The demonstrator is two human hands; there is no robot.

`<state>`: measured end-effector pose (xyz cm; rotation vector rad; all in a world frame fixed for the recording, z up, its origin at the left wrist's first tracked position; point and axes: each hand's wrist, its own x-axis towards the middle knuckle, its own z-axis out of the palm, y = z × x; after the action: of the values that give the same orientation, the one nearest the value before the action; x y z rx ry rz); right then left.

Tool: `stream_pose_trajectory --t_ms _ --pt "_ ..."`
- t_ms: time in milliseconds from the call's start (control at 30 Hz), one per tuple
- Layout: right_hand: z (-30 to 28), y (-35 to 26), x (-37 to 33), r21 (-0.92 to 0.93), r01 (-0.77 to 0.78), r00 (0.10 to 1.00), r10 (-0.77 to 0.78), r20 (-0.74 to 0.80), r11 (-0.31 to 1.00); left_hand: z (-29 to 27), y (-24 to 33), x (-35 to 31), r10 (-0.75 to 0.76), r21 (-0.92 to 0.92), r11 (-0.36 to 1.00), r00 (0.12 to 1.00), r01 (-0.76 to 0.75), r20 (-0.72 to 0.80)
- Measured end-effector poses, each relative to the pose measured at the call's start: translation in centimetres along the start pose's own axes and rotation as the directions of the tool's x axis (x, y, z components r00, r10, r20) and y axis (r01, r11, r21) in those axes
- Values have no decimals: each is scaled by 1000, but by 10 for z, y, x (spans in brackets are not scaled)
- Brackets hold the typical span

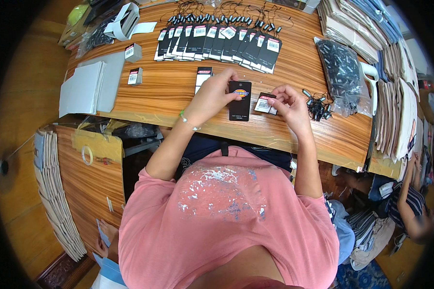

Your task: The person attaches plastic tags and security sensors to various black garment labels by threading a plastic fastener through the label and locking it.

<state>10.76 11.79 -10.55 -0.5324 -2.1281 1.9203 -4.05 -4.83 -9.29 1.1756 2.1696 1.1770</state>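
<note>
Striped wood-grain fills the table (169, 96), with stacked folded garments (395, 118) along its right side. Near the front edge, the left hand (218, 95) is partly closed, its thumb over the left side of a black hang tag (239, 110); whether that tag is lifted cannot be told. Just to the right, the right hand (289, 104) pinches a small white label with a red band (264, 103) between thumb and curled fingers. Beside it on the right lie loose black cords (318, 106), with a clear plastic bag (341, 70) of dark pieces farther right. Overlapping corded black tags (217, 44) span the far side; two small label stacks (134, 53) stand left.
</note>
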Motion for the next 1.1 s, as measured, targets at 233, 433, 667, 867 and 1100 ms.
stream_pose_trajectory --t_ms 233,433,667,867,1100 --pt "14 -11 -6 147 -19 1000 21 -17 989 0 17 -2 -160 -498 846 981 191 106" --pt "22 -10 -7 -120 198 960 -217 -176 973 16 34 -3 -138 -622 761 983 182 120" --pt "-73 6 7 -812 8 884 -384 -267 584 16 27 7 -146 -631 765 989 131 28" --pt "-107 -6 10 -467 -33 943 -127 -308 884 21 24 13 -201 -663 690 956 292 212" --pt "-105 -42 6 27 137 925 -119 -360 990 29 35 28 -66 -708 574 886 411 460"
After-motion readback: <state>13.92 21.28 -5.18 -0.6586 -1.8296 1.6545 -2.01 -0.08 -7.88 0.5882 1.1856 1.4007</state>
